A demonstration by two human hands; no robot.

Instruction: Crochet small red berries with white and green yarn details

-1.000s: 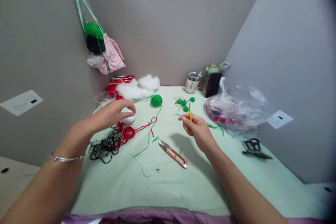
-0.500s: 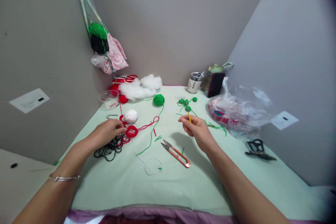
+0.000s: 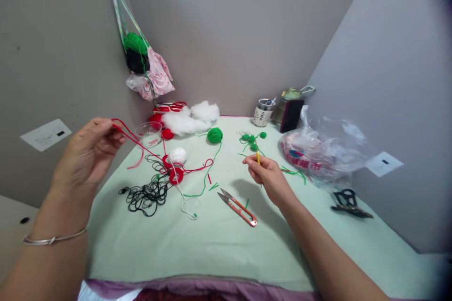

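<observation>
Raised at the left, my left hand [image 3: 90,150] pinches a strand of red yarn [image 3: 136,141] that runs down to the table, its loose end hanging below the fingers. The strand leads to red crocheted rings [image 3: 176,176] beside a white yarn ball [image 3: 177,155]. My right hand [image 3: 263,169] is closed around a thin yellow-handled crochet hook [image 3: 258,157], pointing up; its lower part is hidden by the fingers. Just beyond it are small green balls with stems [image 3: 252,139]. Orange thread snips [image 3: 238,209] lie between the hands. Tangled black yarn [image 3: 148,197] lies below my left hand.
A green yarn ball [image 3: 214,135] and white stuffing [image 3: 190,118] sit toward the back. A tin of pens [image 3: 262,115], a dark phone [image 3: 292,116] and a plastic bag [image 3: 318,150] stand right. A black clip [image 3: 349,203] lies farther right.
My left hand has lifted from the red rings up and to the left, drawing out the red strand. The white thread on the table has shifted. My right hand stays almost where it was.
</observation>
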